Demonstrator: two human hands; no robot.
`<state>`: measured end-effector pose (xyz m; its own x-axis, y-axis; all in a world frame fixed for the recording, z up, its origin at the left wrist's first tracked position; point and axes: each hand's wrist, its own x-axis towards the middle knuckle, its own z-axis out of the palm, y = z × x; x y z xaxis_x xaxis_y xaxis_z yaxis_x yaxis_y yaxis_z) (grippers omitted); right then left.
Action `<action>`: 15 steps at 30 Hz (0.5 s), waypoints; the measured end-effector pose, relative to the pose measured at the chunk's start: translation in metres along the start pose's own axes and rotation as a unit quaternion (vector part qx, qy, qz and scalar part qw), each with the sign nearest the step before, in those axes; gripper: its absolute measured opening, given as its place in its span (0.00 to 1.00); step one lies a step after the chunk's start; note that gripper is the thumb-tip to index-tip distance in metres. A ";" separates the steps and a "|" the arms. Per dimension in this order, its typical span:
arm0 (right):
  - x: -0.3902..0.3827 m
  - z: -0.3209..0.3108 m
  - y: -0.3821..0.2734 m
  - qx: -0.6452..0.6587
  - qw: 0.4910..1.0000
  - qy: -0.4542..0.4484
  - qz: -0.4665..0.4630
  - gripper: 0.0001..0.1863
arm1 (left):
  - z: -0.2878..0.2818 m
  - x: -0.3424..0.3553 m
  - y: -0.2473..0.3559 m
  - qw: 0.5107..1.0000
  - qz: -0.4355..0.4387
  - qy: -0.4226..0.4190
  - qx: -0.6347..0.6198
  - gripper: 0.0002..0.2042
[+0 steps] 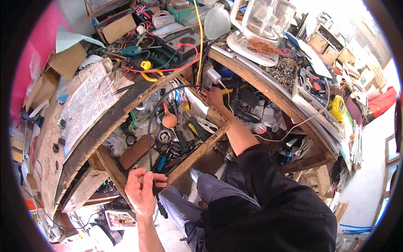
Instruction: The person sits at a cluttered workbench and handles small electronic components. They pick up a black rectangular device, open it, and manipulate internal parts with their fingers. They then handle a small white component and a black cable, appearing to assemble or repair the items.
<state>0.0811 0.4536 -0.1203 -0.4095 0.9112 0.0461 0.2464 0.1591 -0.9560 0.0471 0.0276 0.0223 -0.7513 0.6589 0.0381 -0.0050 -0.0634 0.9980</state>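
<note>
Seated at a cluttered wooden workbench (268,90), a person pinches a thin black cable (150,126) between the thumb and curled fingers of the left hand (142,190), closed snugly around it just in front of the bench's open wooden drawer (197,153). The cable rises from that hand, arcs over the drawer and runs to the right hand (215,97), which is stretched deep beneath the benchtop; its fingers are folded at the cable's far end, though whether they truly grasp it cannot be told from this angle. The drawer between the two hands is crammed with tools, among them an orange rubber bulb (169,120) and a green-handled screwdriver (197,128), lying directly under the cable's arc. On the benchtop above stand a clear glass blender jug (268,19) on a white base, a heap of loose metal screws (284,69), a red test lead (168,67) and a yellow cord (200,38). A folded newspaper (86,105) lies on the bench's left wing beside brown cardboard boxes (115,26).
</note>
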 end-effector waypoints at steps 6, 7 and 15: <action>-0.002 0.004 -0.008 0.156 0.981 -0.059 0.098 0.15 | -0.006 -0.007 0.004 1.000 -0.012 0.000 0.000 0.06; -0.011 0.009 -0.020 0.075 0.990 -0.076 0.088 0.17 | -0.010 -0.014 0.005 1.000 -0.015 0.013 0.009 0.06; 0.050 -0.030 0.069 -0.147 0.961 -0.225 -0.057 0.27 | -0.006 0.015 -0.008 0.993 -0.018 -0.082 -0.087 0.06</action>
<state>0.1037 0.5211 -0.1749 -0.7713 0.6347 -0.0476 0.3882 0.4099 -0.8254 0.0319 0.0331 0.0149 -0.6309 0.7755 0.0241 -0.1553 -0.1567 0.9753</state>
